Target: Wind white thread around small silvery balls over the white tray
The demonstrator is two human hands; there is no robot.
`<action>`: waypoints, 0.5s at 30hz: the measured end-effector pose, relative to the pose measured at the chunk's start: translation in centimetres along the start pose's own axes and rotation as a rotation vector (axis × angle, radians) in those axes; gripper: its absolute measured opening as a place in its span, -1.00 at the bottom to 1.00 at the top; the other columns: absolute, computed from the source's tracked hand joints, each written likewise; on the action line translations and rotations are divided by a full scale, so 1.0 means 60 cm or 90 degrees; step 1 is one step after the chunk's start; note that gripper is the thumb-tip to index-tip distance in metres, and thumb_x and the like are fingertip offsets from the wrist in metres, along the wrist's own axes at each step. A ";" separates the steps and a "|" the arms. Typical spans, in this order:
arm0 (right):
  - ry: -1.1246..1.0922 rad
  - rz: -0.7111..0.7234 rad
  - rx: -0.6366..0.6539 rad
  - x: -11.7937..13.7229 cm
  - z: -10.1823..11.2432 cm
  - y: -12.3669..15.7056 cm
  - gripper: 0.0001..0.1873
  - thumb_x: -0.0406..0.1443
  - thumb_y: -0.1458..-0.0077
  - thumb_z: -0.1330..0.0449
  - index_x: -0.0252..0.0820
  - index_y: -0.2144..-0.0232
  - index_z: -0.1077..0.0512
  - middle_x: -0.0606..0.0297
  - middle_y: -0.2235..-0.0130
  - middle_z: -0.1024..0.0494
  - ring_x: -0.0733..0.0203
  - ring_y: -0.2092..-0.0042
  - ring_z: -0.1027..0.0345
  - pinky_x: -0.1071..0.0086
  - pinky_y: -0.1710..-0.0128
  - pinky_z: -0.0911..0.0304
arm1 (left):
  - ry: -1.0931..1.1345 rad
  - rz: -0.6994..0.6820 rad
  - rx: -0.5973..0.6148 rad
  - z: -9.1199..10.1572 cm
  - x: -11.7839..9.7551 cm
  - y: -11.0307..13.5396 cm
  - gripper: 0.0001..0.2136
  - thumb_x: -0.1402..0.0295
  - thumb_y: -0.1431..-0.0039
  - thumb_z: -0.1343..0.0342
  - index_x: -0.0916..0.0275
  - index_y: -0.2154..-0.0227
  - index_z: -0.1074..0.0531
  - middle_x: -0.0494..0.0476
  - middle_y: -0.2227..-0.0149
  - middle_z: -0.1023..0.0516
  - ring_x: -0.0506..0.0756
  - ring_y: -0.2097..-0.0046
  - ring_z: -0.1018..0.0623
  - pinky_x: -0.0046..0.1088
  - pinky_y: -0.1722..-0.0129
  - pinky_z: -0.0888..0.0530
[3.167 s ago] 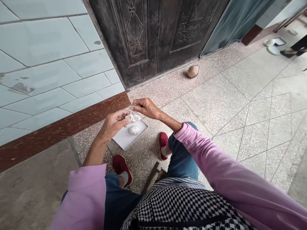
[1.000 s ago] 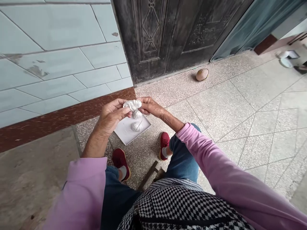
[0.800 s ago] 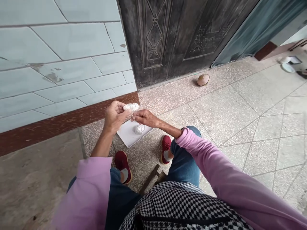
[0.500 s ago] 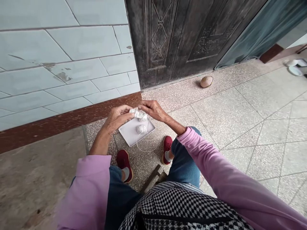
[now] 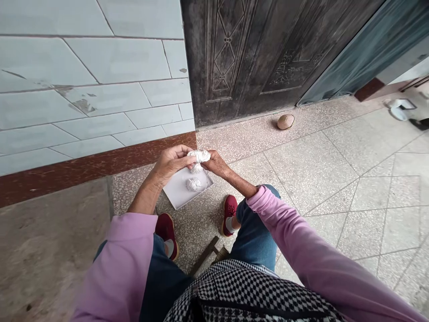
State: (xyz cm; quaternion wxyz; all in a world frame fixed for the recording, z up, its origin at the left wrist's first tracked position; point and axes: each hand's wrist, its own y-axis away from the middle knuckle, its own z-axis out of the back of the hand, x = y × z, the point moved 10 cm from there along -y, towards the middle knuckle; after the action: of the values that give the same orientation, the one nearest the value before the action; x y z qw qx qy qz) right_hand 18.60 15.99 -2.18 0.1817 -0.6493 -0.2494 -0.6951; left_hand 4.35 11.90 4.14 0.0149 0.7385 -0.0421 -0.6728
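Between my two hands is a bundle of white yarn (image 5: 199, 155), held above a shallow white tray on the floor. My left hand (image 5: 174, 162) grips the bundle's left end with thumb and fingers. At its right end, my right hand (image 5: 216, 163) is closed on the yarn too, its fingertips partly hidden. Two white yarn balls show below: one (image 5: 196, 168) just under the bundle, the other (image 5: 193, 184) in the white tray (image 5: 176, 190). Thin strands lie by the tray's right side.
A dark carved door (image 5: 231, 58) and a tiled wall (image 5: 134, 58) stand in front. A rounded tan object (image 5: 285, 121) lies by the doorstep. My red shoes (image 5: 230, 205) flank the tray's near side. Part of a wooden stool (image 5: 205, 256) shows under me.
My right hand has moved from over the top of the bundle to its right end. The loop of strand that hung beside the tray no longer shows. The view has shifted slightly.
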 end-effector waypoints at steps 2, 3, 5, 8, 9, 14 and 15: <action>0.002 0.003 -0.002 -0.004 0.005 0.000 -0.48 -0.19 -0.40 -0.49 -0.03 0.46 -0.26 0.45 0.46 -0.25 0.26 0.34 0.00 0.34 0.33 0.02 | -0.025 -0.003 0.003 -0.002 -0.002 -0.002 -0.60 0.19 0.05 -0.78 0.19 0.21 -0.79 0.21 0.28 -0.79 0.15 0.37 -0.68 -0.29 0.31 -0.68; 0.005 0.004 0.000 -0.005 0.007 0.001 -0.50 -0.21 -0.38 -0.48 -0.04 0.46 -0.27 0.45 0.45 -0.26 0.27 0.35 -0.01 0.35 0.33 0.01 | -0.036 0.001 0.008 -0.004 -0.003 -0.002 -0.59 0.19 0.05 -0.77 0.19 0.17 -0.81 0.23 0.25 -0.81 0.16 0.35 -0.70 -0.28 0.30 -0.69; 0.018 0.011 0.006 -0.005 0.009 0.002 -0.56 -0.23 -0.37 -0.43 -0.06 0.46 -0.29 0.45 0.45 -0.29 0.28 0.35 -0.05 0.37 0.31 -0.02 | -0.062 0.014 0.026 -0.009 -0.001 0.002 -0.56 0.18 0.03 -0.75 0.20 0.09 -0.86 0.27 0.18 -0.85 0.19 0.29 -0.74 -0.28 0.27 -0.69; 0.043 0.015 0.011 0.000 0.008 0.004 -0.56 -0.21 -0.40 -0.39 -0.07 0.47 -0.31 0.45 0.46 -0.29 0.29 0.36 -0.04 0.39 0.33 0.01 | -0.088 0.007 0.032 -0.011 0.000 0.009 -0.58 0.18 0.00 -0.72 0.21 0.08 -0.88 0.30 0.15 -0.87 0.25 0.22 -0.78 -0.26 0.21 -0.70; 0.049 0.008 0.020 0.001 0.004 0.007 -0.54 -0.18 -0.44 -0.40 -0.07 0.47 -0.31 0.47 0.47 -0.26 0.30 0.38 -0.02 0.39 0.33 0.02 | -0.084 -0.006 0.012 -0.005 0.000 0.010 -0.60 0.19 -0.01 -0.72 0.21 0.09 -0.88 0.30 0.15 -0.87 0.26 0.21 -0.79 -0.25 0.20 -0.70; 0.132 0.041 0.135 0.029 -0.043 0.040 -0.59 -0.01 -0.69 -0.35 -0.16 0.18 -0.60 0.50 0.45 -0.27 0.22 0.37 -0.12 0.34 0.27 -0.08 | -0.114 -0.093 -0.198 0.055 0.000 0.009 -0.74 0.30 -0.01 -0.64 0.20 0.23 -0.80 0.25 0.22 -0.84 0.24 0.24 -0.74 -0.27 0.20 -0.65; 0.164 0.072 0.152 0.040 -0.050 0.049 -0.61 -0.03 -0.71 -0.32 -0.17 0.14 -0.63 0.46 0.41 -0.32 0.20 0.34 -0.17 0.33 0.23 -0.12 | -0.148 -0.099 -0.220 0.063 0.000 0.009 -0.77 0.33 0.00 -0.62 0.19 0.26 -0.79 0.22 0.24 -0.83 0.22 0.24 -0.72 -0.29 0.20 -0.62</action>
State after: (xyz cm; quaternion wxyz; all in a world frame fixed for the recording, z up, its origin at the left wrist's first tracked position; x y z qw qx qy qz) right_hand 17.65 12.03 0.42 0.3268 -0.5418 -0.2681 -0.7264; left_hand 0.60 11.50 3.80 0.0847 0.6435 0.1295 -0.7496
